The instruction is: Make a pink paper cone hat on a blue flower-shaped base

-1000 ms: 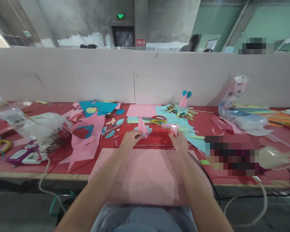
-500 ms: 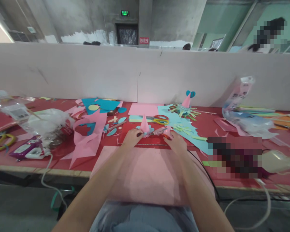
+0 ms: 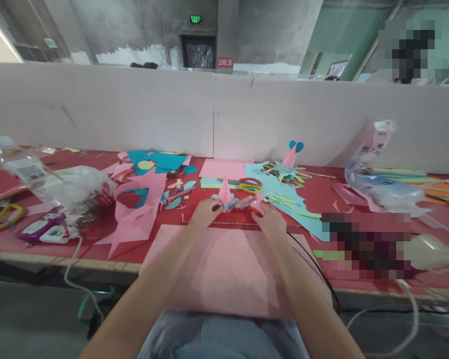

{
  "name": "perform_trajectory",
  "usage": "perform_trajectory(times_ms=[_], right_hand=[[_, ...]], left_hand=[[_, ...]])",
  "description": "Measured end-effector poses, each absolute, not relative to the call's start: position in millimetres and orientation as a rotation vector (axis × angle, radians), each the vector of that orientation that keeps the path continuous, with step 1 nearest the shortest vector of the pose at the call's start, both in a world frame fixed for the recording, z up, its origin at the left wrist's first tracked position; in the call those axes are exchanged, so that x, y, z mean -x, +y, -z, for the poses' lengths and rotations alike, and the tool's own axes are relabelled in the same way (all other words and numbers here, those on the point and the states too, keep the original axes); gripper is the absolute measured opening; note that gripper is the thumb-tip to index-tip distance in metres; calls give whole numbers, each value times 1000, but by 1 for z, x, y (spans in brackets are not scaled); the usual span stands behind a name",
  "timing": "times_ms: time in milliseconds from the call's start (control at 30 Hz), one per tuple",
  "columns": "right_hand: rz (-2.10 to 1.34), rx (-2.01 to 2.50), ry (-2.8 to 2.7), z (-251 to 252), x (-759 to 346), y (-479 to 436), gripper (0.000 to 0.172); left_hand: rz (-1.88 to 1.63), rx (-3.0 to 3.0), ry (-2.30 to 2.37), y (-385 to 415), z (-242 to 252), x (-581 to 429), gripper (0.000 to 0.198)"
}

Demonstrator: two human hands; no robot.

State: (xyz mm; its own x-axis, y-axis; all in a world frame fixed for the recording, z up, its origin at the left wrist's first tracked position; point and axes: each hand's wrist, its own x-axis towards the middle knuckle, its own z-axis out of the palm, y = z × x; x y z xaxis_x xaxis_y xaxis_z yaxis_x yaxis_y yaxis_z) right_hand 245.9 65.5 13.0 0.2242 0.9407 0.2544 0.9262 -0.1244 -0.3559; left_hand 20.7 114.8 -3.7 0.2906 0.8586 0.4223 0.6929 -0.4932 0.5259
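Observation:
A pink paper cone [image 3: 225,191] stands upright on a pale blue scalloped base, over a red board [image 3: 198,209]. My left hand [image 3: 207,211] pinches the left edge of that base. From the right, my right hand [image 3: 268,216] is closed around a pink glue gun [image 3: 255,203] with a black cord running back under the wrist. Its nozzle points left at the cone's base; whether the tip touches the paper I cannot tell. Scissors with red and yellow handles [image 3: 250,185] lie just behind on a stack of pale paper strips.
A finished-looking cone with blue round ears and green fringe [image 3: 289,162] stands at the back right. Cut pink paper [image 3: 142,219] and blue scraps [image 3: 160,162] lie left. A plastic bottle [image 3: 18,162] and a purple device [image 3: 45,227] sit far left. A white partition [image 3: 134,109] closes the back.
My right hand and the glue gun have shifted slightly left, closer to the cone. The left hand keeps its hold on the base. The whole view has moved a little.

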Motion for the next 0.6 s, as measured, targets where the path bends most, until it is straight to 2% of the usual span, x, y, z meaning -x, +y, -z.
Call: perform_trajectory(times_ms=[600], right_hand=[[-26,2071,-1715,-13,-244,64,41]], left_hand=[[-997,-2326,1422,116,6,-20,13]])
